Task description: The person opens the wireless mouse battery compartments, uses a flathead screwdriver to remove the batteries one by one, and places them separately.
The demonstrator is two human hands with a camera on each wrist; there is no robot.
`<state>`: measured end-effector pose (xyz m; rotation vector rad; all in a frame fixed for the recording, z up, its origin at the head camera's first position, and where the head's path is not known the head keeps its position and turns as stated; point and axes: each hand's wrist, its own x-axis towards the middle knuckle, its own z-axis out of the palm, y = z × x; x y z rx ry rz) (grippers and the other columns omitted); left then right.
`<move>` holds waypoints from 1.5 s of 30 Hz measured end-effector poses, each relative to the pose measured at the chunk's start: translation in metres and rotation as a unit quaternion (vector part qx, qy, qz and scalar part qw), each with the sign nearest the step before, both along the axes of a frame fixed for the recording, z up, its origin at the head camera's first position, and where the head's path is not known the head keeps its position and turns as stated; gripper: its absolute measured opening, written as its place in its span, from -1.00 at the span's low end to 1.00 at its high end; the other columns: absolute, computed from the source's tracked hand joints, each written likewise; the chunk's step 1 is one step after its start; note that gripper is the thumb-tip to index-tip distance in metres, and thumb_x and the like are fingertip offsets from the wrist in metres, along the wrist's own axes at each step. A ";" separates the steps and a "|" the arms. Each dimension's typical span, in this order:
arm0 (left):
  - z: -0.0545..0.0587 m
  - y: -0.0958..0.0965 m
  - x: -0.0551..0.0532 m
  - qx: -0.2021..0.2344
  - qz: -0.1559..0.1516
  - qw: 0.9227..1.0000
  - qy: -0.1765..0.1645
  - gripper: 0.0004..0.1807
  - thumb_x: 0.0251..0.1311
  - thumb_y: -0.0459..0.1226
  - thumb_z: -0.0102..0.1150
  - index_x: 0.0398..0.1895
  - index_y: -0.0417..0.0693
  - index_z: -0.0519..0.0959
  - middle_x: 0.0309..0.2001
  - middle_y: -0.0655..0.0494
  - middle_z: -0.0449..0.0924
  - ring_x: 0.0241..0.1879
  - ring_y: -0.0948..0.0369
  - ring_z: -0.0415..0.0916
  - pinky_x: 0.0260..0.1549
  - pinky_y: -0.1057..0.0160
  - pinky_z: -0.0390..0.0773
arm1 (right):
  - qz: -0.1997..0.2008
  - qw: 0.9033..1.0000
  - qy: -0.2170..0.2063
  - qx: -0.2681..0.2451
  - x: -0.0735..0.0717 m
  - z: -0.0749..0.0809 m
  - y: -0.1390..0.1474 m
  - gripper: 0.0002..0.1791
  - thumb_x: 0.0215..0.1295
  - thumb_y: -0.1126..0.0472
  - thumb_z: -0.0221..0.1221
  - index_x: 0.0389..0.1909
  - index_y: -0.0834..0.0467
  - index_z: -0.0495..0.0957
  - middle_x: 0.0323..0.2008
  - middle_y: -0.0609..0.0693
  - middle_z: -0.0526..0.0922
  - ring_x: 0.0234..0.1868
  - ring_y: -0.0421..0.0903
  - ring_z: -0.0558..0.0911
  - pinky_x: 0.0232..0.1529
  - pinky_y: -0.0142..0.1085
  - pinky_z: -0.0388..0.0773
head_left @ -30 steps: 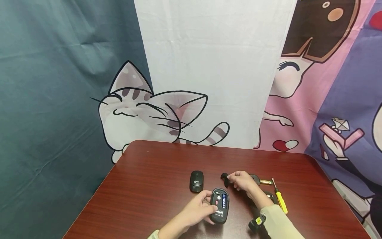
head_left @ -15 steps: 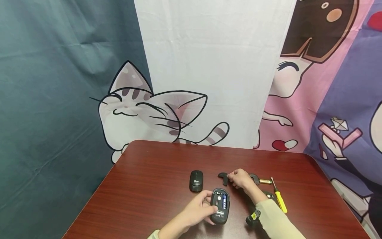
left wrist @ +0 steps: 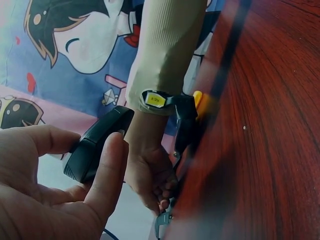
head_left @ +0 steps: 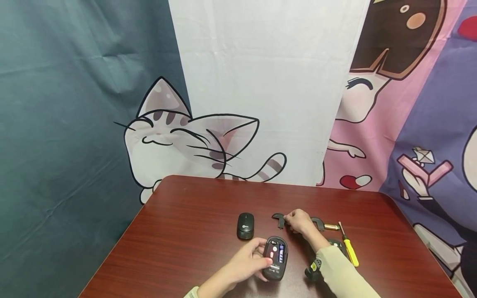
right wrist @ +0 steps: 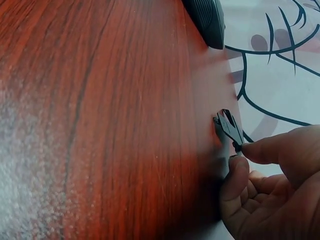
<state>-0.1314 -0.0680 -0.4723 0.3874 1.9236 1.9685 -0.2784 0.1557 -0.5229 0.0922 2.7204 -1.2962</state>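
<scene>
In the head view my left hand (head_left: 247, 263) grips a black computer mouse (head_left: 275, 271) by its sides, underside facing up, the thumb on its lower left. The battery bay is uncovered, with a blue battery (head_left: 281, 253) in it. The left wrist view shows the mouse (left wrist: 92, 145) edge-on between thumb and fingers, raised off the table. Farther back, my right hand (head_left: 299, 221) pinches a thin black curved cover (head_left: 278, 218) by one end. In the right wrist view the cover (right wrist: 230, 129) sticks out from thumb and forefinger, close over the tabletop.
Another black mouse (head_left: 245, 226) stands on the red-brown table (head_left: 179, 240), left of the cover. Behind the right forearm lie a dark curved piece (head_left: 318, 223), a gold battery (head_left: 331, 227), a yellow-handled screwdriver (head_left: 350, 251) and a partly hidden dark mouse (head_left: 338, 245).
The cover has turned in my right fingers and now shows its broad, T-like outline. My right hand has shifted slightly away from me. The left hand and its mouse have barely moved.
</scene>
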 end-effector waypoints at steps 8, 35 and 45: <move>-0.001 0.000 0.000 -0.006 -0.013 1.000 -0.013 -0.51 0.21 -0.42 0.23 0.23 -0.21 0.45 -0.16 -0.08 0.68 -0.33 0.13 0.69 -0.47 0.02 0.80 | -0.008 1.000 0.002 -0.016 0.003 0.001 0.005 -0.80 0.38 0.30 0.14 -0.36 0.29 0.69 -0.52 0.03 0.58 -0.57 -0.15 0.52 -0.58 -0.34 0.62; -0.002 -0.007 -0.004 -0.046 0.024 0.999 -0.010 -0.65 0.37 -0.26 0.16 0.16 -0.20 0.53 -0.14 0.00 0.64 -0.26 0.14 0.67 -0.43 0.20 0.78 | 0.008 0.999 0.037 0.006 0.049 0.058 0.052 -0.68 0.44 0.08 0.20 0.02 0.23 0.58 -0.18 0.16 0.66 -0.33 -0.05 0.66 -0.26 -0.18 0.69; -0.003 -0.010 -0.007 -0.028 0.022 0.999 -0.007 -0.61 0.39 -0.25 0.15 0.21 -0.25 0.50 -0.10 -0.02 0.66 -0.24 0.15 0.67 -0.41 0.23 0.77 | -0.001 0.999 0.035 0.016 0.068 0.066 0.081 -0.65 0.44 0.08 0.19 0.06 0.24 0.56 -0.23 0.11 0.66 -0.31 -0.05 0.66 -0.38 -0.32 0.65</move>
